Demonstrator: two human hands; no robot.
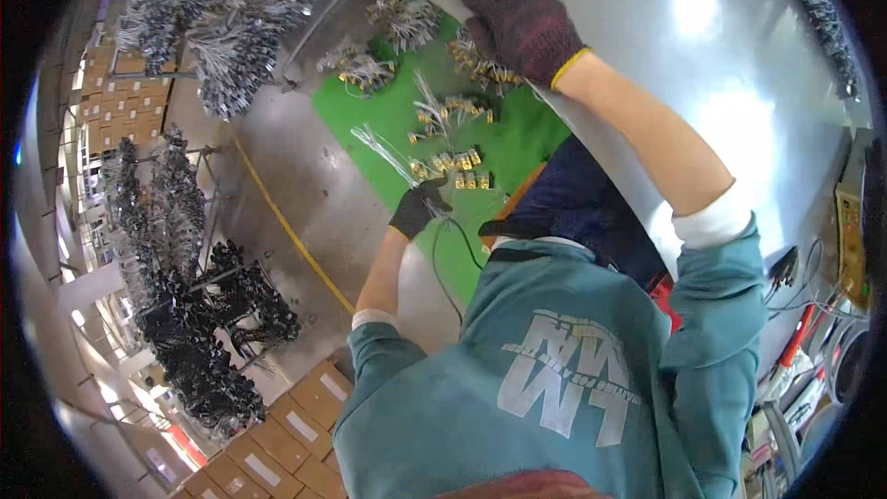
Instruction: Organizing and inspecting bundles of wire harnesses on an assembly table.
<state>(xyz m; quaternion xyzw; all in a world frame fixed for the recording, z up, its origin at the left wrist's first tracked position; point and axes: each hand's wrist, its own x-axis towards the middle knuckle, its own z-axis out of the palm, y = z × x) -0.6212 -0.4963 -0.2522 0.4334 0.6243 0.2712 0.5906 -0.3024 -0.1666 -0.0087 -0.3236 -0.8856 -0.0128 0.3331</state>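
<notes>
Head view: pale wire bundle (392,163) is slanted lengthwise up-left from the nearer left hand (419,209), whose grasp cannot be determined; right hand (527,30) is unclenched over grey surface (637,14).

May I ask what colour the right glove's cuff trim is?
The cuff trim is yellow, clearest in the head view.

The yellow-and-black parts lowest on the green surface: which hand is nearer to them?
Left. The left hand is close by the yellow-and-black parts, to their lower left; the right hand is farther up, at the grey surface's edge.
</notes>
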